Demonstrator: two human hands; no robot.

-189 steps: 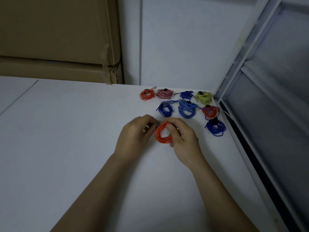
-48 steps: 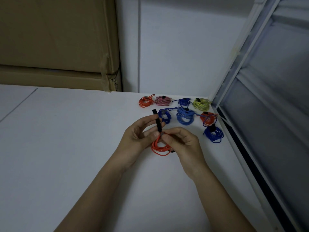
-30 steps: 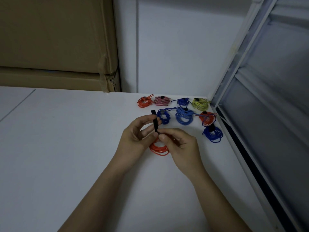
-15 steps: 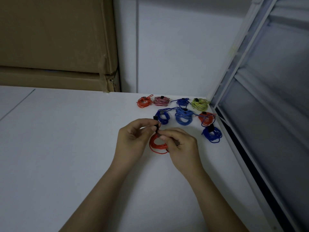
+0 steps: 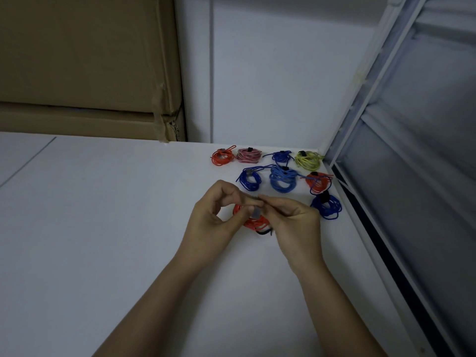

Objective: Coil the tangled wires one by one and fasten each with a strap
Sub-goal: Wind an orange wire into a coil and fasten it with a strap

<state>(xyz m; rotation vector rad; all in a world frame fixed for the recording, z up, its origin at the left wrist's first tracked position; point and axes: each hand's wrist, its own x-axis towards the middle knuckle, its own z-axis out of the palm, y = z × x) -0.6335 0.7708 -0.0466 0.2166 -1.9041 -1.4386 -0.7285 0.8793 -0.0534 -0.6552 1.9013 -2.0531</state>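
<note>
An orange wire coil is held between both hands just above the white table. My left hand pinches the coil's left side with curled fingers. My right hand grips the right side, and its fingertips press a dark strap that wraps over the coil. A black loop of the strap sticks out under the coil. Much of the coil is hidden by my fingers.
Several strapped coils lie at the table's far right corner: orange, pink, blue, yellow-green, another blue. Cardboard boxes stand at the back left. A white window frame borders the table's right edge.
The strap stood up between my fingers a second ago; now it is folded down over the orange coil. Both hands have closed in around the coil.
</note>
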